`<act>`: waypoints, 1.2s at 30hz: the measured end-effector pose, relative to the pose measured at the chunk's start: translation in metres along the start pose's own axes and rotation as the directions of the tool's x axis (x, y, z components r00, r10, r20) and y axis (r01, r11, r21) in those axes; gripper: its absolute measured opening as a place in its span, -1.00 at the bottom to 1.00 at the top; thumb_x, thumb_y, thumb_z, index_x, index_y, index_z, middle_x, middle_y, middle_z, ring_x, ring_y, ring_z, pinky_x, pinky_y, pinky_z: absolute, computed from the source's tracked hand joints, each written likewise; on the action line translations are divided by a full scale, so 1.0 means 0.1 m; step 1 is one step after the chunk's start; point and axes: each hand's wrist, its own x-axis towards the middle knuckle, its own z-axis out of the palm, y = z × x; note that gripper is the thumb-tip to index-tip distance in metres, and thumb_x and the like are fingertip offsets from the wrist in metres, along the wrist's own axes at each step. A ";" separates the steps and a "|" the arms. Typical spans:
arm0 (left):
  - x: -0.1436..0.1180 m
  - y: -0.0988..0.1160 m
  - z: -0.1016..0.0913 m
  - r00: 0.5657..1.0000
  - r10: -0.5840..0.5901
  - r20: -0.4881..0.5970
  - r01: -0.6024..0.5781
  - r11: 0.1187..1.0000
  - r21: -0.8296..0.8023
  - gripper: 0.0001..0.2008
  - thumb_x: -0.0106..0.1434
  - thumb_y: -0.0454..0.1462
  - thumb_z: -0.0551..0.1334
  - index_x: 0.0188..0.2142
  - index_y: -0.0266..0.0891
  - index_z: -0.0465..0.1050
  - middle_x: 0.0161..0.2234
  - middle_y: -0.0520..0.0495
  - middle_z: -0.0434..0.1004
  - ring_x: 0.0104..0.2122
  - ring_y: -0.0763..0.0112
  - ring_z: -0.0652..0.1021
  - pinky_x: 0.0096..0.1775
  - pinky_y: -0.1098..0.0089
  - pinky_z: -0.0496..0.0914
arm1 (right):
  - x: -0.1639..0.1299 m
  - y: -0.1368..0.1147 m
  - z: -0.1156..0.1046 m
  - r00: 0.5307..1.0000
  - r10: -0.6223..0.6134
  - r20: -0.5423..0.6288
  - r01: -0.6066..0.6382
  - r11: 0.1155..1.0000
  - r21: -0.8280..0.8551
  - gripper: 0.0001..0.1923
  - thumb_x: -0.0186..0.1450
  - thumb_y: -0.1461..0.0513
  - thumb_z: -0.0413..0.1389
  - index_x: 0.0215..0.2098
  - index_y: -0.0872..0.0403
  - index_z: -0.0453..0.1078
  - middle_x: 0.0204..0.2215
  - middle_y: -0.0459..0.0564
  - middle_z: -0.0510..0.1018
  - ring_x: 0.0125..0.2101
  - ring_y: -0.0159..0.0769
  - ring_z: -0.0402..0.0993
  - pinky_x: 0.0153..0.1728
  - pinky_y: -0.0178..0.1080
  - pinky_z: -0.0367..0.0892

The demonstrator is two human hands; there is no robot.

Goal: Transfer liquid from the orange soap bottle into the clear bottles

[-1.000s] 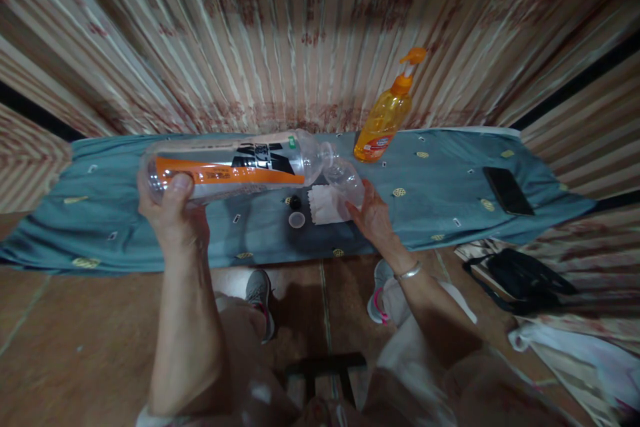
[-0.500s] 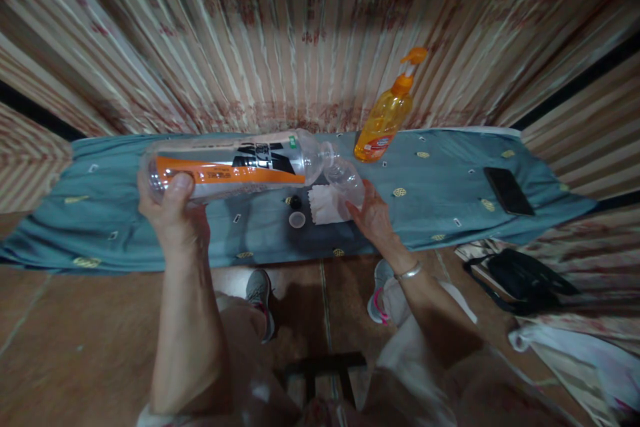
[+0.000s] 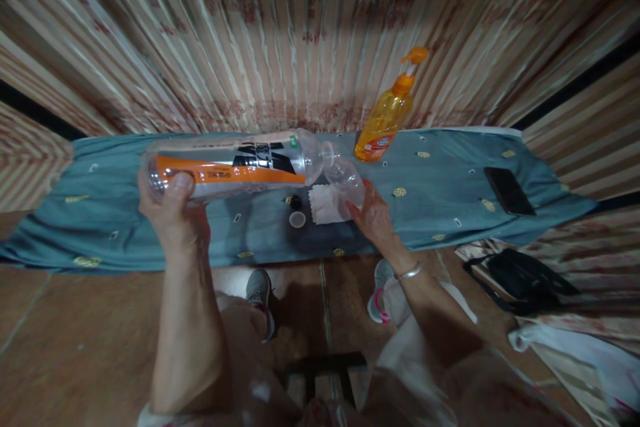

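The large clear bottle (image 3: 230,165) lies nearly level above the worktop (image 3: 450,207), its mouth meeting the small clear bottle (image 3: 345,180). The left hand (image 3: 173,213) wraps its base; the right hand (image 3: 373,213) grips the small one. Keeping the mouths aligned and tilting slowly seems wise; two caps (image 3: 297,213) and a tissue (image 3: 325,203) lie just below.

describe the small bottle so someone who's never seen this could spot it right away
Start at the long bench under the teal cloth. At its middle the right hand holds a small clear bottle, its mouth meeting that of the large bottle tipped sideways in the left hand. Unlike the large bottle and the orange pump bottle, it's unlabelled.
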 end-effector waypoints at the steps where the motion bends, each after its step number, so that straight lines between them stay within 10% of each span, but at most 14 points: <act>1: 0.00 0.00 0.00 1.000 -0.007 -0.009 0.007 1.000 -0.024 -0.38 -0.24 0.12 0.49 -0.20 -0.09 0.57 -0.24 0.02 0.46 -0.28 0.34 0.49 -0.06 0.17 0.50 | 0.00 0.00 0.00 1.000 -0.002 0.001 0.002 1.000 -0.001 -0.36 0.34 0.10 0.14 0.32 0.18 0.22 0.12 0.34 0.58 0.11 0.07 0.56 0.12 0.11 0.50; 36: 0.00 0.00 0.01 0.999 -0.012 -0.040 0.009 0.996 -0.083 -0.40 -0.26 0.08 0.53 -0.22 -0.09 0.59 -0.31 0.06 0.48 -0.33 0.38 0.49 -0.04 0.16 0.53 | 0.01 -0.04 -0.03 1.000 0.010 0.003 -0.010 1.000 0.006 -0.38 0.36 0.10 0.12 0.32 0.16 0.21 0.09 0.35 0.59 0.09 0.08 0.57 0.10 0.11 0.50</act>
